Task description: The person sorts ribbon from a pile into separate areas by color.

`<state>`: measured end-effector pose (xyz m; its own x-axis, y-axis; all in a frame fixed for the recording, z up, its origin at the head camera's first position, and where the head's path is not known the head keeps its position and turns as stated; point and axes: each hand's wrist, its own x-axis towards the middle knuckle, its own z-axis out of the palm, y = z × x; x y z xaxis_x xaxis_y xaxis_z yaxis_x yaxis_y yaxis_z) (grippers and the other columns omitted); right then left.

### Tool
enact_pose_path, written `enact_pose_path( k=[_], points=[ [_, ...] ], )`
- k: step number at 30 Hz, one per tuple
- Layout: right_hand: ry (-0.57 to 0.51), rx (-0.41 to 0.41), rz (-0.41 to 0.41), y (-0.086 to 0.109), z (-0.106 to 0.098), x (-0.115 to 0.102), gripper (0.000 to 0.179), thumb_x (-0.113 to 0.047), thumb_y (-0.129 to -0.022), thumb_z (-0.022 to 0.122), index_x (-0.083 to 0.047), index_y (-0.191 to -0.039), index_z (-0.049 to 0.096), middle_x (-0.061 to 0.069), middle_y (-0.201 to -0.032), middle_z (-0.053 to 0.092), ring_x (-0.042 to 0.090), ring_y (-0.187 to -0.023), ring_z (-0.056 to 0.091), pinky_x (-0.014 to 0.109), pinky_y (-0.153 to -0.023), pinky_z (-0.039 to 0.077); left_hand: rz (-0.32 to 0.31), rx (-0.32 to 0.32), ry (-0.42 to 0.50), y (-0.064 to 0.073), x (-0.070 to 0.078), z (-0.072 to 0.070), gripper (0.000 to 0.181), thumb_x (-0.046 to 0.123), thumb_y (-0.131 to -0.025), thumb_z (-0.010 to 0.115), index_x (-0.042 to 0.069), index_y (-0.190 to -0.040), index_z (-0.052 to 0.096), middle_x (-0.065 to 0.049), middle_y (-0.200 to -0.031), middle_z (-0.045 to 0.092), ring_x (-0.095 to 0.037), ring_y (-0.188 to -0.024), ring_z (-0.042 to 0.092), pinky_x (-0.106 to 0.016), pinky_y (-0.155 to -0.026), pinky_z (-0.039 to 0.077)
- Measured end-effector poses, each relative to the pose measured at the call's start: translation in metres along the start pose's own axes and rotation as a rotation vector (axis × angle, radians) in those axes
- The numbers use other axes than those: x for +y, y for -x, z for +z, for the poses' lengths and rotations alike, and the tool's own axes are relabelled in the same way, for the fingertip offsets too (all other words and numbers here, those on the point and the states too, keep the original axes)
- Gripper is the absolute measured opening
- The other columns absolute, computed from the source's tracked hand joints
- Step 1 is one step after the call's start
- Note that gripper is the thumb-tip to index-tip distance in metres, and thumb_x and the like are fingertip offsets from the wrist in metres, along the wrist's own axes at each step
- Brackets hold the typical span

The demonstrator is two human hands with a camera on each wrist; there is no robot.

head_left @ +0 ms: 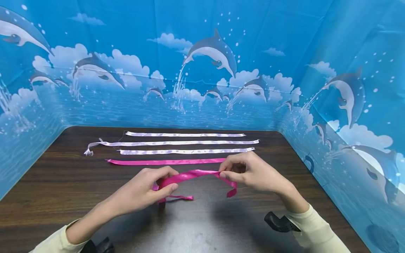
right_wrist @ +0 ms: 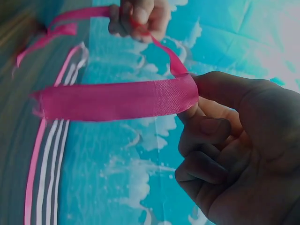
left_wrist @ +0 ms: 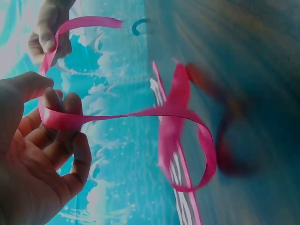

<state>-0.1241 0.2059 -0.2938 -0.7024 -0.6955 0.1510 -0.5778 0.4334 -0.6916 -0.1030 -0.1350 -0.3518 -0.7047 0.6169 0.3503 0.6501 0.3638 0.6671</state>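
Observation:
A glossy pink ribbon (head_left: 197, 173) stretches between the two hands above the table. My left hand (head_left: 152, 188) pinches it between thumb and forefinger, and the rest of its length curls down below that hand toward the tabletop. Close to one end, my right hand (head_left: 253, 172) pinches the same ribbon with thumb and forefinger. In the right wrist view the short free end (right_wrist: 98, 101) sticks out past the right hand's fingertips, its edge frayed. The left wrist view shows a loop of the ribbon (left_wrist: 206, 140) hanging from the left hand.
Behind the hands, a second pink ribbon (head_left: 164, 162) lies straight across the dark wooden table (head_left: 63, 182). Beyond it lie three pale patterned ribbons, the nearest ribbon (head_left: 186, 151) roughly parallel to the others. A blue dolphin-printed sheet (head_left: 126, 105) walls the table's back and sides.

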Motion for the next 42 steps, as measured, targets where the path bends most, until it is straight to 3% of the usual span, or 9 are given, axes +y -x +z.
enact_pose_path(
  k=[6, 10, 15, 19, 24, 29, 32, 36, 42],
  points=[
    [0.02, 0.052, 0.04, 0.001, -0.014, 0.012, 0.004, -0.021, -0.099, 0.071, -0.021, -0.101, 0.074, -0.005, -0.076, 0.066, 0.014, -0.061, 0.052, 0.027, -0.052, 0.04, -0.015, 0.045, -0.074, -0.002, -0.003, -0.014, 0.028, 0.018, -0.091, 0.08, 0.016, -0.116, 0.067, 0.014, -0.073, 0.052, -0.004, -0.06, 0.046, -0.024, -0.052, 0.041],
    [0.022, 0.068, 0.087, 0.002, -0.019, 0.019, 0.004, -0.023, -0.099, 0.071, -0.023, -0.101, 0.074, -0.003, -0.078, 0.067, 0.017, -0.063, 0.053, 0.028, -0.054, 0.041, 0.008, 0.089, -0.112, -0.002, -0.006, -0.024, 0.027, 0.012, -0.092, 0.077, 0.016, -0.116, 0.067, 0.015, -0.071, 0.05, -0.004, -0.058, 0.046, -0.025, -0.052, 0.043],
    [0.02, 0.096, 0.09, -0.001, -0.025, 0.031, 0.004, -0.023, -0.099, 0.071, -0.023, -0.099, 0.075, -0.001, -0.078, 0.067, 0.017, -0.063, 0.052, 0.029, -0.054, 0.041, -0.061, 0.129, -0.127, -0.001, -0.011, -0.041, 0.022, 0.02, -0.099, 0.07, 0.019, -0.12, 0.065, 0.011, -0.07, 0.051, -0.009, -0.059, 0.049, -0.028, -0.055, 0.044],
    [0.016, 0.121, 0.099, -0.002, -0.03, 0.039, 0.005, -0.025, -0.098, 0.072, -0.021, -0.099, 0.075, 0.0, -0.077, 0.066, 0.017, -0.062, 0.051, 0.029, -0.052, 0.04, -0.124, 0.158, -0.085, 0.001, -0.017, -0.054, 0.019, 0.02, -0.104, 0.063, 0.017, -0.122, 0.064, 0.004, -0.07, 0.053, -0.015, -0.06, 0.052, -0.03, -0.054, 0.045],
    [0.028, 0.137, 0.135, 0.0, -0.039, 0.047, 0.009, -0.027, -0.098, 0.072, -0.019, -0.101, 0.075, 0.003, -0.081, 0.066, 0.019, -0.063, 0.051, 0.03, -0.053, 0.041, -0.158, 0.201, -0.054, 0.006, -0.024, -0.071, 0.019, 0.018, -0.106, 0.058, 0.017, -0.124, 0.065, 0.001, -0.074, 0.057, -0.019, -0.06, 0.051, -0.032, -0.05, 0.042],
    [0.054, 0.173, 0.19, 0.007, -0.053, 0.052, 0.008, -0.03, -0.097, 0.074, -0.023, -0.101, 0.075, 0.004, -0.08, 0.064, 0.02, -0.062, 0.051, 0.032, -0.053, 0.043, -0.195, 0.205, 0.013, 0.009, -0.027, -0.084, 0.021, 0.02, -0.107, 0.055, 0.017, -0.126, 0.065, -0.003, -0.081, 0.061, -0.022, -0.067, 0.056, -0.033, -0.053, 0.045],
    [0.054, 0.187, 0.206, 0.009, -0.06, 0.055, 0.008, -0.031, -0.096, 0.074, -0.024, -0.1, 0.075, 0.004, -0.079, 0.064, 0.021, -0.063, 0.052, 0.034, -0.053, 0.044, -0.24, 0.207, 0.03, 0.01, -0.032, -0.092, 0.02, 0.023, -0.108, 0.053, 0.014, -0.12, 0.067, -0.006, -0.083, 0.062, -0.024, -0.071, 0.057, -0.034, -0.053, 0.045],
    [0.039, 0.172, 0.214, 0.009, -0.065, 0.064, 0.01, -0.032, -0.096, 0.074, -0.023, -0.101, 0.075, 0.005, -0.083, 0.066, 0.024, -0.067, 0.055, 0.035, -0.057, 0.046, -0.33, 0.202, 0.046, 0.013, -0.046, -0.102, 0.028, 0.032, -0.109, 0.05, 0.009, -0.107, 0.067, -0.011, -0.084, 0.061, -0.025, -0.071, 0.056, -0.036, -0.05, 0.045],
    [0.011, 0.116, 0.227, 0.007, -0.064, 0.09, 0.012, -0.03, -0.096, 0.075, -0.022, -0.104, 0.074, 0.011, -0.088, 0.068, 0.027, -0.072, 0.058, 0.035, -0.061, 0.048, -0.451, 0.189, 0.188, 0.019, -0.081, -0.112, 0.039, 0.038, -0.109, 0.05, 0.001, -0.104, 0.062, -0.017, -0.087, 0.06, -0.026, -0.075, 0.057, -0.039, -0.062, 0.053]
  ],
)
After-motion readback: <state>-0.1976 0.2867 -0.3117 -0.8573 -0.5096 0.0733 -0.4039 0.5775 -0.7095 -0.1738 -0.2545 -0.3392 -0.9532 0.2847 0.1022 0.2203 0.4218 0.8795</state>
